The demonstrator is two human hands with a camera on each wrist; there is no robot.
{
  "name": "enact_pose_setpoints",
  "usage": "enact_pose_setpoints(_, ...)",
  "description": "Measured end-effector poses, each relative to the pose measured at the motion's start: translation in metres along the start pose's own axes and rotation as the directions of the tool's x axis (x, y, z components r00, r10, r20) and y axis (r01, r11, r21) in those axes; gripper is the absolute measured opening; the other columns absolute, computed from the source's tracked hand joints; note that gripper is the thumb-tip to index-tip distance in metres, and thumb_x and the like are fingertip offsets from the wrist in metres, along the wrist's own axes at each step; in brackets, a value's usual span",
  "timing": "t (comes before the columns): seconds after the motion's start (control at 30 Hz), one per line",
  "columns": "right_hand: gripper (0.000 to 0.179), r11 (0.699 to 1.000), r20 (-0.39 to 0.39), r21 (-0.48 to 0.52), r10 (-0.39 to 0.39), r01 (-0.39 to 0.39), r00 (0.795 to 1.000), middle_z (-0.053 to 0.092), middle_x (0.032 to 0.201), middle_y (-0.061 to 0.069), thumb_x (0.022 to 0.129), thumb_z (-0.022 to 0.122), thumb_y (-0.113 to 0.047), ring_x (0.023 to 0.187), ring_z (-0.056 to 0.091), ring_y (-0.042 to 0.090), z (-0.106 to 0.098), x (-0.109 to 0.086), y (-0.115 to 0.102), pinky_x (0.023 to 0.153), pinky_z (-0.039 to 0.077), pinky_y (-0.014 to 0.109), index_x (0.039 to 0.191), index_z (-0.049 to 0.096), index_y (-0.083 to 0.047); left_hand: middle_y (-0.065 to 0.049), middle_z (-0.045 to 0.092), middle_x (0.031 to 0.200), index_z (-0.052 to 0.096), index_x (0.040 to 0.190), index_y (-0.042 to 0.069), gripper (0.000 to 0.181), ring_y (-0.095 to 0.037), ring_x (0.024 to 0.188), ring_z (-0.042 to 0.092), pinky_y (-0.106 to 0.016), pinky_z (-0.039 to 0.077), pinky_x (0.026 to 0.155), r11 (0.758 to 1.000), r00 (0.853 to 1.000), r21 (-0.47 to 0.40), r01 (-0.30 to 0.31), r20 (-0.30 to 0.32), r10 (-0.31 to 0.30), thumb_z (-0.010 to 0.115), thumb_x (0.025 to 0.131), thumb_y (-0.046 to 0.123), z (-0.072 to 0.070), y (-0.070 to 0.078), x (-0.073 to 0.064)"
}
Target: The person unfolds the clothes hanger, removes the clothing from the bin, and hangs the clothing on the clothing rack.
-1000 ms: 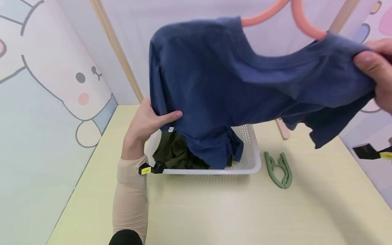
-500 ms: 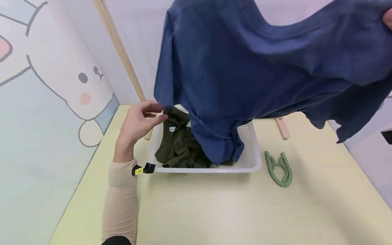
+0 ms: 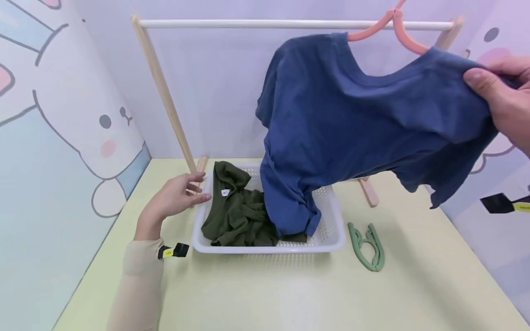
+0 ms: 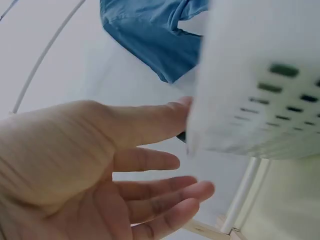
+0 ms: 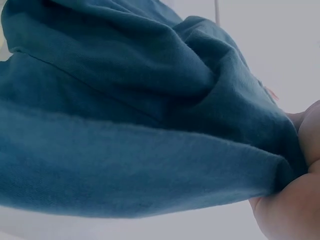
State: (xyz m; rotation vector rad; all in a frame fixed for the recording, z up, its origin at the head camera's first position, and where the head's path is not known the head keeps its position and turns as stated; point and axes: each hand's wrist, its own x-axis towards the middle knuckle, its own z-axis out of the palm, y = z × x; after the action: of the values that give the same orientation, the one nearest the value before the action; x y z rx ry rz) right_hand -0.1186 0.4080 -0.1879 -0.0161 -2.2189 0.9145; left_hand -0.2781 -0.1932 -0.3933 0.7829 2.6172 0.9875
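A blue T-shirt (image 3: 356, 119) hangs on a pink hanger (image 3: 407, 39), whose arms show through the neckline. My right hand (image 3: 507, 94) pinches the shirt at its right shoulder, thumb in front. In the right wrist view the cloth (image 5: 150, 150) stretches away from that grip. My left hand (image 3: 178, 195) is held at the left side of the white basket (image 3: 269, 249), fingers loosely apart and holding nothing. Its thumb lies close to the basket wall (image 4: 250, 40) in the left wrist view; whether they touch I cannot tell. The shirt's lower part dips into the basket, beside a dark green garment (image 3: 240, 216).
Behind the basket stands a rack with a white rail (image 3: 256, 23) and wooden posts (image 3: 165, 96). A folded green hanger (image 3: 368, 248) lies on the table (image 3: 256, 294), right of the basket. Walls with cartoon drawings close in both sides.
My left hand has let go of the shirt's left sleeve and drawn back down and left. The right hand with the shirt went up and right, then came back. The rack's rail has come into view.
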Motion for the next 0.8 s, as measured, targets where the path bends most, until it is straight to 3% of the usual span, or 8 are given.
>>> enact_pose_setpoints(0.07, 0.019, 0.997, 0.006, 0.021, 0.072, -0.072, 0.997, 0.066, 0.091, -0.024, 0.112, 0.07, -0.019, 0.07, 0.064, -0.015, 0.001, 0.0, -0.002, 0.071, 0.048, 0.0, 0.11, 0.078, -0.036, -0.028, 0.067, 0.149, 0.052, 0.161, -0.008, 0.074, -0.042, 0.127, 0.071, -0.053, 0.063, 0.098, 1.0, 1.0, -0.002, -0.003, 0.003, 0.003, 0.084, 0.103, 0.025, 0.002, -0.003, -0.001)
enact_pose_setpoints(0.17, 0.018, 0.992, 0.012, -0.015, 0.127, -0.127, 0.992, 0.065, 0.093, -0.024, 0.113, 0.069, -0.024, 0.07, 0.064, -0.015, 0.001, 0.001, -0.003, 0.07, 0.048, 0.0, 0.125, 0.08, -0.029, -0.029, 0.07, 0.141, 0.054, 0.159, -0.008, 0.074, -0.042, 0.124, 0.072, -0.056, 0.061, 0.101, 1.0, 1.0, 0.001, -0.022, -0.011, 0.022, 0.086, 0.101, 0.022, 0.003, -0.005, 0.001)
enact_pose_setpoints(0.33, 0.048, 0.96, 0.035, -0.183, 0.222, -0.212, 0.974, 0.058, 0.095, -0.023, 0.114, 0.064, -0.042, 0.066, 0.06, -0.018, -0.001, 0.003, -0.001, 0.063, 0.045, -0.001, 0.152, 0.071, -0.015, -0.028, 0.074, 0.134, 0.057, 0.158, -0.006, 0.075, -0.041, 0.119, 0.074, -0.056, 0.062, 0.099, 0.999, 0.999, 0.018, -0.032, -0.033, 0.033, 0.089, 0.098, 0.024, 0.002, -0.004, 0.002)
enact_pose_setpoints(0.47, 0.057, 0.954, 0.043, -0.235, 0.202, -0.186, 0.978, 0.056, 0.092, -0.022, 0.112, 0.064, -0.046, 0.066, 0.058, -0.017, 0.004, 0.009, 0.002, 0.064, 0.045, 0.0, 0.152, 0.068, -0.004, -0.026, 0.076, 0.13, 0.058, 0.157, -0.006, 0.075, -0.039, 0.117, 0.076, -0.054, 0.063, 0.098, 0.999, 0.999, 0.018, -0.03, -0.041, 0.031, 0.091, 0.097, 0.024, 0.002, -0.006, -0.001)
enact_pose_setpoints(0.6, 0.052, 0.974, 0.049, -0.185, 0.142, -0.131, 0.989, 0.06, 0.088, -0.024, 0.112, 0.068, -0.036, 0.068, 0.06, -0.01, 0.009, 0.014, 0.005, 0.067, 0.048, 0.001, 0.144, 0.071, 0.005, -0.025, 0.077, 0.127, 0.06, 0.156, -0.006, 0.073, -0.037, 0.115, 0.076, -0.052, 0.063, 0.097, 0.999, 0.998, 0.002, -0.035, -0.057, 0.035, 0.091, 0.096, 0.022, 0.002, -0.009, -0.002)
enact_pose_setpoints(0.8, 0.05, 0.966, 0.054, -0.228, 0.14, -0.124, 0.989, 0.056, 0.082, -0.036, 0.111, 0.068, -0.034, 0.071, 0.056, -0.011, 0.014, 0.016, 0.011, 0.068, 0.045, -0.001, 0.142, 0.072, 0.006, -0.024, 0.078, 0.126, 0.06, 0.156, -0.005, 0.074, -0.037, 0.114, 0.076, -0.05, 0.064, 0.096, 0.999, 0.997, -0.019, -0.036, -0.07, 0.034, 0.092, 0.095, 0.021, -0.001, -0.01, -0.001)
